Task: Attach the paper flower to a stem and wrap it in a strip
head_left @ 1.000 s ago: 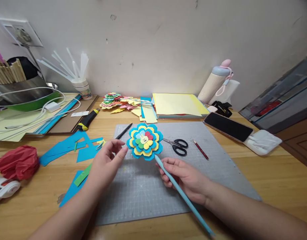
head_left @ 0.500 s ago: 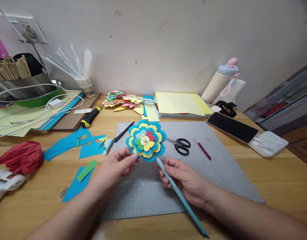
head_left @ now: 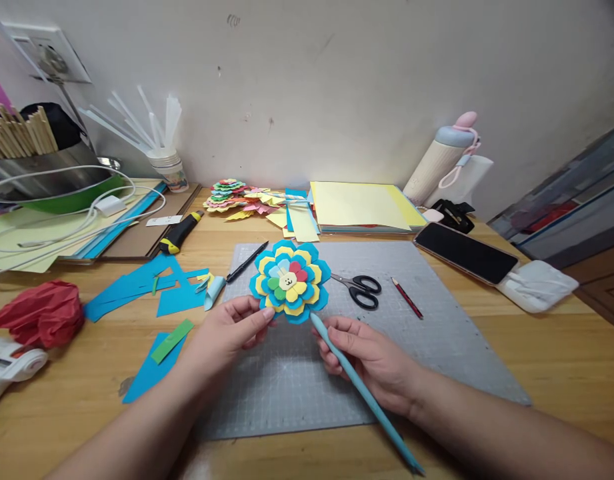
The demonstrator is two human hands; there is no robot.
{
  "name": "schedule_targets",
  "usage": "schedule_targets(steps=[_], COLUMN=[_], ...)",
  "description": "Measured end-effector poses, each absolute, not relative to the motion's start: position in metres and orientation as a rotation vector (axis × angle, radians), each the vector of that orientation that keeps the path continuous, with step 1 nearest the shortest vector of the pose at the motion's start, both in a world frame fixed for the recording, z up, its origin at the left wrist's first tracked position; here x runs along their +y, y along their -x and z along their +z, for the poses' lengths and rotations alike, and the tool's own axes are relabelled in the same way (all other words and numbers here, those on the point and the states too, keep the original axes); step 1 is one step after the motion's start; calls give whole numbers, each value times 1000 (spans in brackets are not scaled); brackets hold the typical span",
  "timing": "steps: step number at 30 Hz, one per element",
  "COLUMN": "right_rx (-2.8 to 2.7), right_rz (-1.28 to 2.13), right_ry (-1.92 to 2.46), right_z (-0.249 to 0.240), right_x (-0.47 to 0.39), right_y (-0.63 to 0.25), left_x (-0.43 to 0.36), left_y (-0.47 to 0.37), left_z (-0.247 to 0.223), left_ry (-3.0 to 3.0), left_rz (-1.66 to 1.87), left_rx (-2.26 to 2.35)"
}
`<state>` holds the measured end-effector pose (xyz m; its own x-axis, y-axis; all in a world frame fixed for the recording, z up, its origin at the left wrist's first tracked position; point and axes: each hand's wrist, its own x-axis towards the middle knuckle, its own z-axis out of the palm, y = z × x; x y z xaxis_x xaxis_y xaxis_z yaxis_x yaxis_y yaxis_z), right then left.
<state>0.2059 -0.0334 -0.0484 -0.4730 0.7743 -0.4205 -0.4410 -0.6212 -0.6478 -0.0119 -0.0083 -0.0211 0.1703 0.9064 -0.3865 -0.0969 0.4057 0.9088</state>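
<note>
My left hand (head_left: 247, 323) pinches the lower left edge of a layered paper flower (head_left: 309, 290), thumb on top. Blue and yellow petals ring its smaller multicoloured centre, which bears a drawn face. In my right hand (head_left: 359, 353) is a light blue rolled paper stem (head_left: 369, 397), gripped near its upper end. The stem slants down toward me, and its top end is at the flower's lower edge; I cannot tell whether the two are joined. Both are held above a grey cutting mat (head_left: 437, 360). Black-handled scissors (head_left: 364, 292) lie behind my right hand.
A pencil (head_left: 407, 298), a pen (head_left: 247, 261), a phone (head_left: 467, 253) and a utility knife (head_left: 181, 232) lie around. Blue paper scraps (head_left: 151, 370) and crumpled red paper (head_left: 41, 313) are on the left. Paper sheets (head_left: 361, 203) and a bottle (head_left: 439, 160) stand at the back.
The flower has shifted slightly left relative to the stem's top. Both hands keep their grips, and the stem's lower end has swung a little to the right.
</note>
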Motion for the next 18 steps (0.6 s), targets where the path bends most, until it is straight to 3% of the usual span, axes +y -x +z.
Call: schedule_targets(steps=[18], right_rx=[-617], right_rz=[2098], right_ry=[916], right_z=[-48], right_x=[-33], right_y=[-206], left_x=[-9], left_y=[11], left_z=[-23], left_ry=[-823], left_rz=[803], left_rx=[1148])
